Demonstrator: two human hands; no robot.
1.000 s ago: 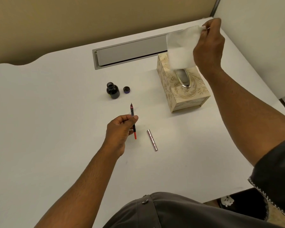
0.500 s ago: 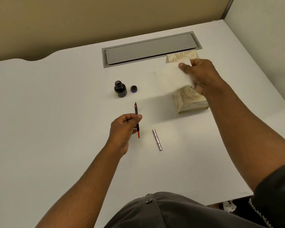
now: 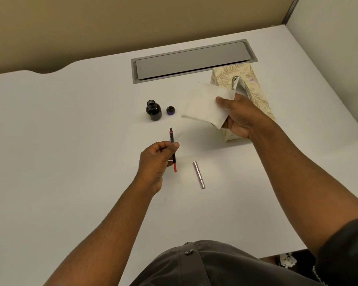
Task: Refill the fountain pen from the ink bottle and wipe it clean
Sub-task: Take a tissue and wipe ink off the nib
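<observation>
My left hand [image 3: 157, 159] pinches the fountain pen's inner section [image 3: 172, 145] near its middle, nib pointing away from me and red end toward me. The open ink bottle [image 3: 153, 110] stands beyond the nib, with its small cap [image 3: 170, 110] lying to its right. My right hand [image 3: 239, 117] holds a white tissue [image 3: 205, 105] by its right edge, in the air to the right of the bottle and cap. The silver pen barrel [image 3: 199, 174] lies on the white table [image 3: 60, 151] to the right of my left hand.
A patterned tissue box [image 3: 250, 83] stands behind my right hand. A grey cable hatch [image 3: 192, 60] is set into the table at the back. Beige and white partition walls close the back and right sides. The table's near edge is at my lap.
My right hand has come down from above the tissue box with the pulled tissue, moving left and toward me. My left hand has kept the pen section still.
</observation>
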